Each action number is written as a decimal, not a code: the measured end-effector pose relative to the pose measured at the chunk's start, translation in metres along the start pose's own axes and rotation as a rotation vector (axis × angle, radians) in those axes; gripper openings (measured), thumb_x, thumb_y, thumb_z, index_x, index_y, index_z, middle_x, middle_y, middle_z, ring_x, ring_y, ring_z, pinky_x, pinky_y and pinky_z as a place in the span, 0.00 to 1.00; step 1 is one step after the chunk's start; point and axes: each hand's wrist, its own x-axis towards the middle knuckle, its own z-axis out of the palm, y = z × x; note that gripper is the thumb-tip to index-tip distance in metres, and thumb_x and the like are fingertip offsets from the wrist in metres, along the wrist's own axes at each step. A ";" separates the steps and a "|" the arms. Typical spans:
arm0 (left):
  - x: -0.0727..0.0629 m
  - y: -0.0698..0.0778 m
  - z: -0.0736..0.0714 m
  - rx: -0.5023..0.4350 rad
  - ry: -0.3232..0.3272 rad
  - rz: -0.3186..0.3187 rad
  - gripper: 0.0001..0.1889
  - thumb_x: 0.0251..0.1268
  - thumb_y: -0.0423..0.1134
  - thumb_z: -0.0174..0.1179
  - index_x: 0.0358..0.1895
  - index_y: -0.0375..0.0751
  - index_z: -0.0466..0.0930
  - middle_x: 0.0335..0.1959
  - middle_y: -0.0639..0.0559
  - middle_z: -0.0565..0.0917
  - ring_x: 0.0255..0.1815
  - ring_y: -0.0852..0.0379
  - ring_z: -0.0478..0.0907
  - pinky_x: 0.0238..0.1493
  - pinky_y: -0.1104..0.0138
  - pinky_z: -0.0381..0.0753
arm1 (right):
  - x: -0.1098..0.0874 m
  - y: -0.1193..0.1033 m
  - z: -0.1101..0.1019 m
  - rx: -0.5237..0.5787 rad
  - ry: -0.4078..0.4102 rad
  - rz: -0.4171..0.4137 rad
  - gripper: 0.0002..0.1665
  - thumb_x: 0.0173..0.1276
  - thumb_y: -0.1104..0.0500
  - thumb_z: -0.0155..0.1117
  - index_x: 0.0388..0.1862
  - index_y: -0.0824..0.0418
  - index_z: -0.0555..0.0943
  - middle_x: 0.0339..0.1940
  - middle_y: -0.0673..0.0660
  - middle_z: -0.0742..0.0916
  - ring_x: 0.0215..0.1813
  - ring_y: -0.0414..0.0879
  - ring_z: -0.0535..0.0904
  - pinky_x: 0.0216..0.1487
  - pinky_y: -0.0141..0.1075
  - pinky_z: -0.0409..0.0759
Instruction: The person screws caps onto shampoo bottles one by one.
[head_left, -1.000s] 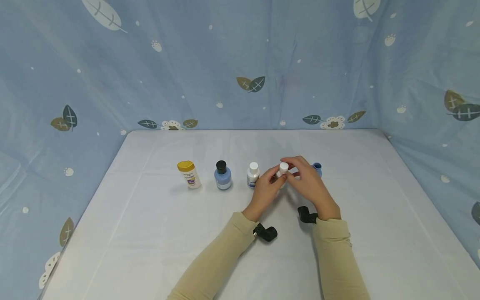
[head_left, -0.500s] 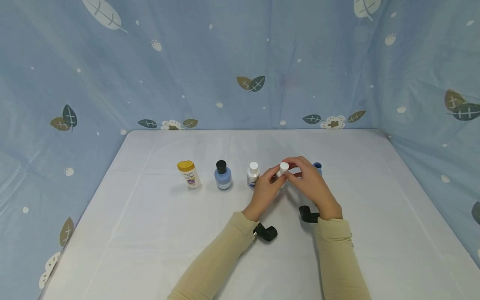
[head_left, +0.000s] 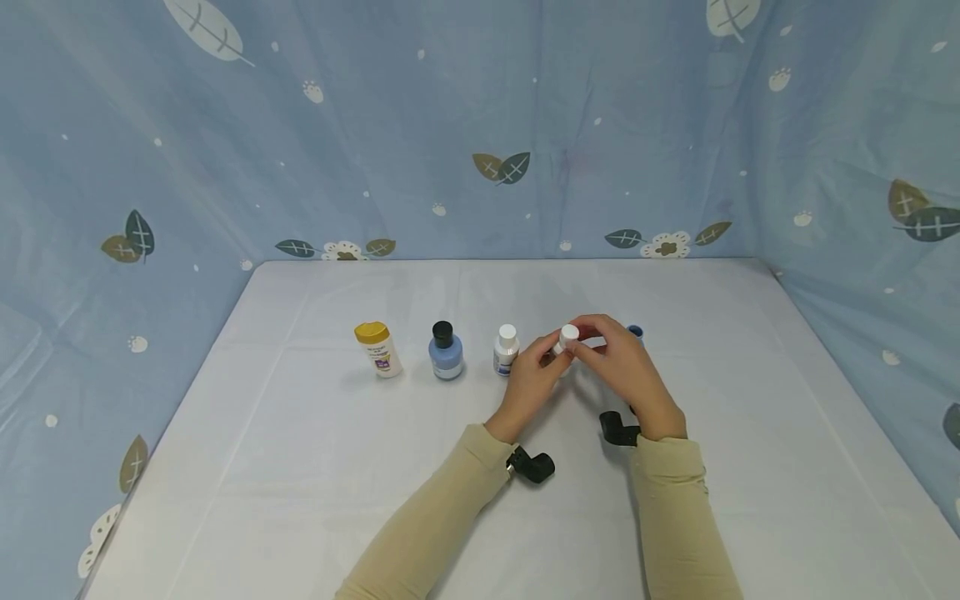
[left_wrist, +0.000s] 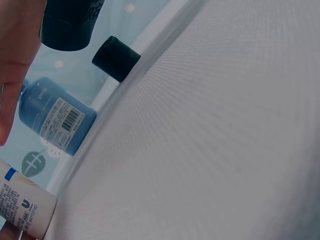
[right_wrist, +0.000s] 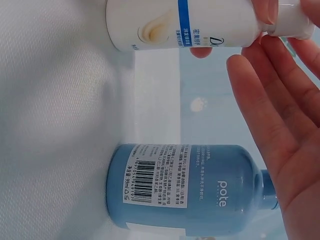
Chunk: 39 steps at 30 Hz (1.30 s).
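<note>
A small white bottle (right_wrist: pixel 150 25) with a blue-striped label stands upright between both hands. My left hand (head_left: pixel 525 392) grips it around the upper body. The right hand (head_left: pixel 626 375) pinches its white cap (head_left: pixel 569 332) between thumb and fingers. In the right wrist view the cap (right_wrist: pixel 295 20) sits at the bottle's neck. Just right of this bottle is a capless blue bottle (right_wrist: pixel 190 195), mostly behind my right hand in the head view. On the table near it lies a black cap (left_wrist: pixel 116 58), seen in the left wrist view.
Left of the hands stand another white bottle (head_left: pixel 506 350), a blue bottle with a black cap (head_left: pixel 446 354) and a white bottle with a yellow cap (head_left: pixel 380 350). Black wrist cameras (head_left: pixel 534 465) protrude from both wrists. A patterned blue curtain (head_left: pixel 480 125) hangs behind the white table (head_left: pixel 360 500).
My right hand has shifted slightly rightward and turned around the cap, covering more of the uncapped blue bottle. The left hand has stayed in place on the white bottle.
</note>
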 end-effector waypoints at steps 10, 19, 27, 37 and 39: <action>-0.001 -0.001 0.000 -0.001 0.007 -0.006 0.19 0.60 0.47 0.56 0.57 0.56 0.73 0.45 0.61 0.77 0.41 0.65 0.72 0.42 0.71 0.73 | 0.001 -0.003 0.003 -0.005 0.039 0.024 0.28 0.59 0.40 0.57 0.49 0.58 0.74 0.46 0.55 0.79 0.49 0.47 0.73 0.45 0.42 0.74; -0.001 0.003 -0.001 0.010 0.019 -0.006 0.20 0.60 0.47 0.56 0.56 0.55 0.74 0.45 0.60 0.78 0.41 0.65 0.73 0.43 0.71 0.73 | 0.002 -0.004 0.005 -0.013 0.070 0.037 0.29 0.60 0.37 0.54 0.50 0.57 0.73 0.48 0.53 0.77 0.49 0.46 0.73 0.45 0.43 0.74; 0.000 0.000 0.000 0.000 0.008 0.000 0.21 0.59 0.51 0.56 0.57 0.55 0.73 0.48 0.59 0.77 0.43 0.64 0.74 0.43 0.71 0.73 | 0.001 0.000 0.002 -0.024 0.066 -0.064 0.19 0.69 0.52 0.47 0.58 0.51 0.71 0.52 0.50 0.75 0.51 0.46 0.71 0.46 0.46 0.73; -0.001 0.001 -0.001 -0.018 -0.001 0.017 0.20 0.61 0.48 0.55 0.57 0.54 0.73 0.47 0.56 0.77 0.42 0.62 0.73 0.43 0.69 0.73 | 0.001 0.001 0.001 -0.025 0.002 -0.129 0.20 0.63 0.58 0.58 0.55 0.55 0.73 0.51 0.52 0.77 0.50 0.46 0.72 0.43 0.41 0.75; -0.001 0.002 -0.001 -0.020 0.000 0.017 0.20 0.61 0.48 0.55 0.57 0.54 0.73 0.48 0.56 0.77 0.43 0.63 0.73 0.44 0.69 0.73 | 0.001 0.001 0.001 -0.025 0.004 -0.119 0.20 0.63 0.57 0.59 0.55 0.55 0.73 0.50 0.52 0.77 0.50 0.46 0.73 0.43 0.41 0.75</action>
